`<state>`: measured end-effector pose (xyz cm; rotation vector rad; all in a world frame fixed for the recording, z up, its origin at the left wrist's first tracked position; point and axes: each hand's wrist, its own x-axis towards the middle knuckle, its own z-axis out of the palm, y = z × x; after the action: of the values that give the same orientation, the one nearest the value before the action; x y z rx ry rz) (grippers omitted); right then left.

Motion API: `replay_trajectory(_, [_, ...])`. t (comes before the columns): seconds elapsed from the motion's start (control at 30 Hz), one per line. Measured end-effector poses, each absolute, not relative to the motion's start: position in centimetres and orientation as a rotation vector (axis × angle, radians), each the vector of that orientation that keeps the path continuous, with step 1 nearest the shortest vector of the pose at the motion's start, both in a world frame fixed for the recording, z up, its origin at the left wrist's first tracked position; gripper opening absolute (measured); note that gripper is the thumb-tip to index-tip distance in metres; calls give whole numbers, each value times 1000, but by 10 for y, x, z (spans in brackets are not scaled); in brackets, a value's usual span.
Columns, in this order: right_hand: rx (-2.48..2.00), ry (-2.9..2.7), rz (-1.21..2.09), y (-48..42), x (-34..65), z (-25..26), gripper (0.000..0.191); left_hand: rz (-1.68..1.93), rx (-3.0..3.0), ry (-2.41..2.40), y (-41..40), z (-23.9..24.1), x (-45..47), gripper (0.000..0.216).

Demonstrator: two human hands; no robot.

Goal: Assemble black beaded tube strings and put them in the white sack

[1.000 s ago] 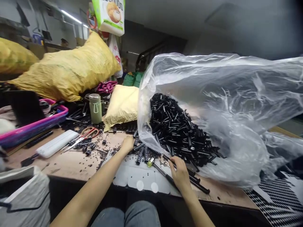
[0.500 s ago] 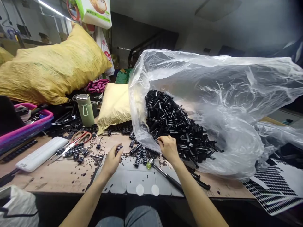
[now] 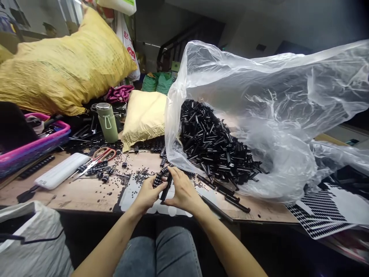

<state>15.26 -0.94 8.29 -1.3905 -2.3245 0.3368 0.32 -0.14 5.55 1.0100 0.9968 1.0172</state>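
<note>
Near the table's front edge my two hands are close together. My left hand [image 3: 147, 195] is closed around a black cylinder with rows of pale spots [image 3: 158, 180]. Between finger and thumb, my right hand [image 3: 184, 190] holds a black plastic tube [image 3: 166, 188], upright but tilted, next to the left thumb. More spotted cylinders [image 3: 163, 156] lie behind the hands. To the right, a heap of black plastic tubes [image 3: 213, 138] spills from a clear plastic bag [image 3: 178, 154]. The handle of a hammer [image 3: 216, 207] shows beside my right wrist; its head is hidden.
Scissors [image 3: 99, 158], a white oblong box [image 3: 62, 170] and a green bottle [image 3: 107, 123] are on the left, near a pink and blue basket [image 3: 62, 130]. Small dark bits are scattered over the tabletop [image 3: 83, 196]. A cream sack [image 3: 144, 119] lies behind; patterned sheets [image 3: 319, 207] lie right.
My right hand has left the heap's edge and come to my left hand, now with a black tube in it. The view has tilted down.
</note>
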Motion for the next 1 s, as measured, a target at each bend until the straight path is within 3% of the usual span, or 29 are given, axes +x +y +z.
replay_trajectory(0.17, [-1324, -2258, 424, -18, 155, 72, 105, 1066, 989, 957, 5, 47, 1, 50])
replay_trajectory(0.43, [-1530, -2234, 636, -42, 174, 35, 104, 920, 2169, 1753, -22, -17, -27, 38])
replay_trajectory(0.63, [-1567, -2184, 722, -52, 178, 23, 103, 1198, 2008, 1585, -32, -3, -50, 27])
replay_trajectory(0.77, [-1578, -2154, 691, -53, 178, 24, 102, 1202, 1945, 1499, -6, 15, -48, 23])
replay_trajectory(1.0, [-1710, -2157, 577, -54, 193, 12, 99, 1152, 2015, 1859, 19, 18, -80, 35])
